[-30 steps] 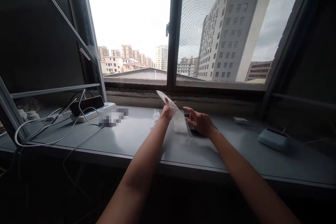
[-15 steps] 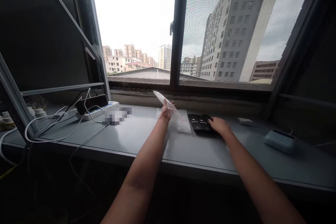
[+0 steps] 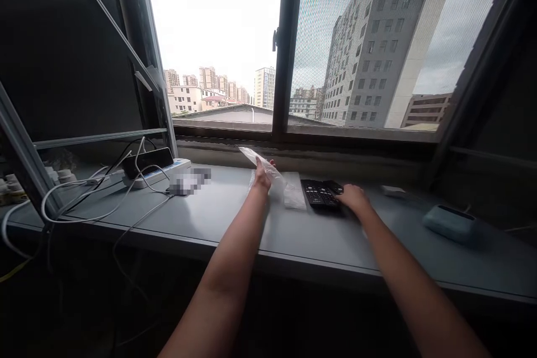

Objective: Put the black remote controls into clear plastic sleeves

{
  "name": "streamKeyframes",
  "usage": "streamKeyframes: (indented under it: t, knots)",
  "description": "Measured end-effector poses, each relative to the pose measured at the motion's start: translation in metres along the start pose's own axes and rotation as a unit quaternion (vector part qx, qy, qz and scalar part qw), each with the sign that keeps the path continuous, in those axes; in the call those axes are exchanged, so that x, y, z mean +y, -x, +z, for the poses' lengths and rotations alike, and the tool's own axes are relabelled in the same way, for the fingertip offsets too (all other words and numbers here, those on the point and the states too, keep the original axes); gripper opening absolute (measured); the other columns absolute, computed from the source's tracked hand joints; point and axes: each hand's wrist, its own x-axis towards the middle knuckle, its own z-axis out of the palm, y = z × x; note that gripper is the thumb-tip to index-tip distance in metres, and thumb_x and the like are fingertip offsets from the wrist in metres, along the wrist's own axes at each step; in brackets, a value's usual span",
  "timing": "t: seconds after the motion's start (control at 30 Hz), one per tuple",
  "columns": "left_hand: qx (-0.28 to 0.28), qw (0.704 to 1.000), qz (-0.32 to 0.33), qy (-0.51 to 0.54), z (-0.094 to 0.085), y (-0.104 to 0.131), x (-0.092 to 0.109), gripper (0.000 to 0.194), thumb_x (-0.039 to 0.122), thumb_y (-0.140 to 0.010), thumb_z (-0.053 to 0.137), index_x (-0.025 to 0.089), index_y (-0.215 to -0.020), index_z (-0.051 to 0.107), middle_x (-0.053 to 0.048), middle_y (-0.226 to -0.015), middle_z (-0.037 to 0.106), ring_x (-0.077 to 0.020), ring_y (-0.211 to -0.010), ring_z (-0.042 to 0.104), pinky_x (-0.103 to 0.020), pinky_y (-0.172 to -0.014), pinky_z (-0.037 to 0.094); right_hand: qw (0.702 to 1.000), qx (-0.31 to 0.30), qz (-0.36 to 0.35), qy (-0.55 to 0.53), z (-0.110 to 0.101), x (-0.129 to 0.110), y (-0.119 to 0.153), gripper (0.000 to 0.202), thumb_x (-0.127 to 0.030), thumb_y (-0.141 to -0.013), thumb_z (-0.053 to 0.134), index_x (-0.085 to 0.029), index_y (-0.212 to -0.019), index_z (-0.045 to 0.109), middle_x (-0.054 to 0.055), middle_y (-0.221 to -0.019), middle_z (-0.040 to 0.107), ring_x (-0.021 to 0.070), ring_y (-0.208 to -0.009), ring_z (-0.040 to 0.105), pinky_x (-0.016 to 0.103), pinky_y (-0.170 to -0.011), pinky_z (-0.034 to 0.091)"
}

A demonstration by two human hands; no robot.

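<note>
My left hand is closed on a thin, translucent plastic bag, which is raised and tilted above the desk. Beneath and beside it, more clear plastic bags lie flat. To the right of those bags, black remote controls lie side by side with their buttons facing up. My right hand grips the rightmost remote control by its right side, and the fingertips are partly hidden. That remote looks slightly turned against its neighbour.
The grey desk runs below a window. At left are a white power strip, a black phone-like device, tangled cables and a metal shelf frame. A pale blue box and a small white item sit at right.
The rightmost remote control has shifted slightly, its top angling away from the others under my right hand. My left hand still holds the bag, a little further left.
</note>
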Motion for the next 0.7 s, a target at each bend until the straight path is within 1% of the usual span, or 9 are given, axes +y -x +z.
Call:
streamKeyframes:
  t: [0.1,0.17,0.27,0.33,0.4,0.47,0.53,0.6,0.7]
  knots:
    - [0.017,1.0,0.003,0.01,0.0,-0.001,0.001,0.046,0.058,-0.094,0.039,0.016,-0.093,0.058,-0.002,-0.068,0.062,-0.0095,-0.052,0.055,-0.02,-0.052,0.047,1.0,0.01,0.003,-0.011,-0.005,-0.002,0.006,0.035,-0.023,-0.08,0.056,-0.012,-0.11,0.069,0.02,-0.112,0.066,0.0342,-0.107,0.062,0.04,-0.081,0.051]
    - [0.034,0.999,0.006,0.019,0.0,-0.001,0.001,0.046,0.058,-0.094,0.038,0.017,-0.09,0.058,-0.001,-0.065,0.06,-0.01,-0.051,0.054,-0.021,-0.052,0.047,0.998,0.044,0.002,-0.036,-0.009,-0.005,0.011,0.037,-0.023,-0.083,0.052,-0.015,-0.116,0.068,0.02,-0.115,0.066,0.0339,-0.106,0.064,0.04,-0.082,0.05]
    - [0.056,0.998,0.012,0.029,-0.001,-0.001,0.003,0.049,0.06,-0.093,0.036,0.018,-0.091,0.06,-0.001,-0.063,0.058,-0.0116,-0.052,0.054,-0.023,-0.054,0.046,0.985,0.119,-0.022,-0.125,-0.016,-0.013,0.017,0.045,-0.028,-0.085,0.052,-0.02,-0.128,0.062,0.017,-0.122,0.064,0.0338,-0.108,0.062,0.04,-0.084,0.049]
    - [0.069,0.997,0.017,0.036,-0.002,-0.002,0.004,0.051,0.061,-0.093,0.034,0.018,-0.092,0.06,-0.002,-0.065,0.058,-0.0127,-0.054,0.055,-0.023,-0.055,0.047,0.966,0.13,-0.056,-0.216,-0.02,-0.02,0.02,0.049,-0.034,-0.084,0.055,-0.021,-0.131,0.06,0.014,-0.121,0.066,0.0324,-0.11,0.062,0.04,-0.086,0.049]
    - [0.086,0.995,0.023,0.047,-0.004,-0.004,0.005,0.052,0.062,-0.093,0.032,0.018,-0.094,0.06,-0.003,-0.069,0.06,-0.014,-0.058,0.057,-0.024,-0.056,0.048,0.934,0.083,-0.111,-0.33,-0.023,-0.026,0.022,0.051,-0.037,-0.081,0.06,-0.022,-0.13,0.061,0.01,-0.114,0.069,0.0288,-0.105,0.064,0.039,-0.088,0.049]
    - [0.102,0.993,0.031,0.059,-0.006,-0.008,0.005,0.053,0.063,-0.093,0.029,0.02,-0.096,0.059,-0.004,-0.073,0.061,-0.0154,-0.062,0.059,-0.025,-0.059,0.05,0.884,0.001,-0.18,-0.432,-0.025,-0.03,0.025,0.053,-0.039,-0.077,0.065,-0.021,-0.127,0.063,0.008,-0.111,0.07,0.0242,-0.095,0.067,0.037,-0.088,0.049]
    - [0.109,0.991,0.036,0.069,-0.009,-0.012,0.006,0.055,0.063,-0.094,0.023,0.021,-0.095,0.059,-0.005,-0.078,0.062,-0.0167,-0.067,0.062,-0.027,-0.063,0.052,0.838,-0.071,-0.236,-0.487,-0.026,-0.034,0.03,0.055,-0.04,-0.073,0.069,-0.021,-0.124,0.065,0.008,-0.116,0.069,0.0207,-0.088,0.067,0.035,-0.088,0.049]
    - [0.111,0.99,0.035,0.079,-0.011,-0.015,0.006,0.056,0.063,-0.094,0.02,0.023,-0.092,0.06,-0.007,-0.083,0.063,-0.0175,-0.071,0.063,-0.029,-0.067,0.053,0.818,-0.12,-0.265,-0.497,-0.028,-0.037,0.035,0.054,-0.041,-0.07,0.072,-0.021,-0.121,0.067,0.008,-0.117,0.068,0.0192,-0.084,0.066,0.035,-0.088,0.049]
    - [0.114,0.987,0.032,0.105,-0.011,-0.017,0.006,0.057,0.064,-0.093,0.02,0.023,-0.086,0.059,-0.008,-0.085,0.063,-0.0172,-0.074,0.064,-0.029,-0.069,0.054,0.812,-0.179,-0.28,-0.479,-0.033,-0.039,0.043,0.053,-0.038,-0.068,0.074,-0.021,-0.119,0.069,0.007,-0.115,0.069,0.0181,-0.081,0.065,0.035,-0.088,0.049]
